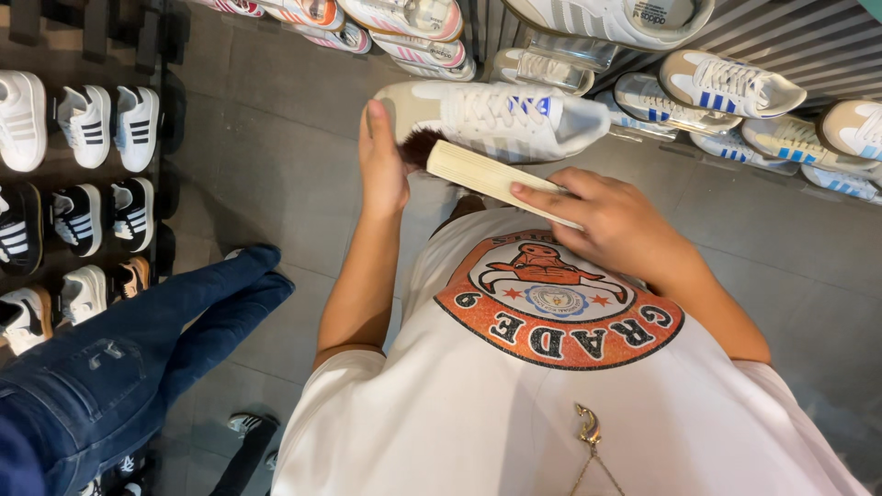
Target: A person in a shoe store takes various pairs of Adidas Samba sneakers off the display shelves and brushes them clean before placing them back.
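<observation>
Far left of the frame there's a dark rack (165,138) with small white sneakers (87,124) up top and black ones (78,219) under them, all in neat rows. Lower left, another person's leg in blue jeans (138,358) cuts in across the grey floor (276,138), close beside the wearer but not touching.

Moving to the middle: the left hand (381,165) is closed around the heel end of a white shoe (496,118) with blue stripes, thumb pointing up along the tan heel. The shoe sits sideways in the upper middle of the frame, toe pointing right. Under it, a brush (482,174) with a pale wooden back has its dark bristles (423,147) pressed against the shoe near the heel. The right hand (611,225) has its fingers wrapped around the brush's near end, right of centre.

The wearer's white tee (551,404) with a round orange print fills the bottom and blocks the floor below the hands. Upper right, a slatted wall (808,46) carries clear shelves of more white shoes (730,83) with blue stripes, just behind the held one.
</observation>
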